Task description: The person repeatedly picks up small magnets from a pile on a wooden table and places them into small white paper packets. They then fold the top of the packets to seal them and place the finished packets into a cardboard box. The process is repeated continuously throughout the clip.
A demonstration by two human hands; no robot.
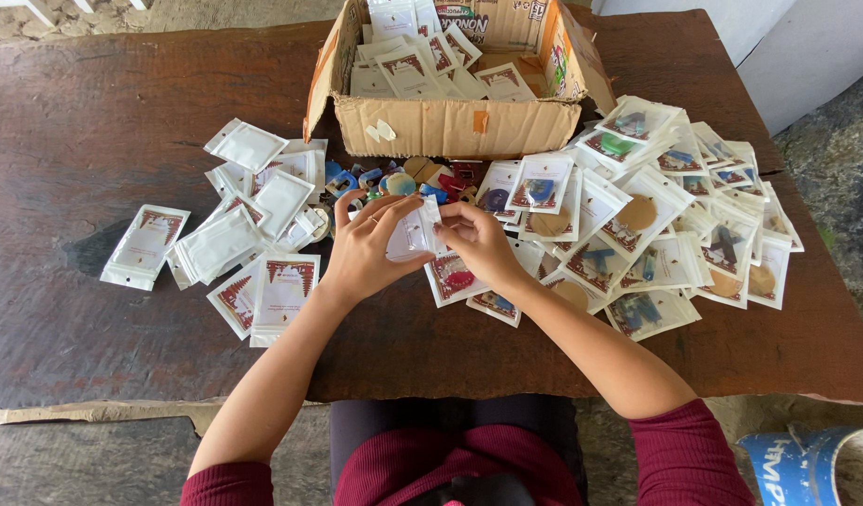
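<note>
My left hand (368,245) and my right hand (478,239) together hold one small white plastic packet (413,230) just above the dark wooden table (94,141). Fingers of both hands pinch its edges. Behind the packet lies a loose heap of small coloured trinkets (403,180). To the right spreads a pile of filled packets (656,225) with coloured items inside. To the left lie flat, empty-looking white packets (253,225).
An open cardboard box (450,126) with more packets stands at the back centre of the table. A blue container (806,464) sits on the floor at lower right. The table's front edge runs just above my lap.
</note>
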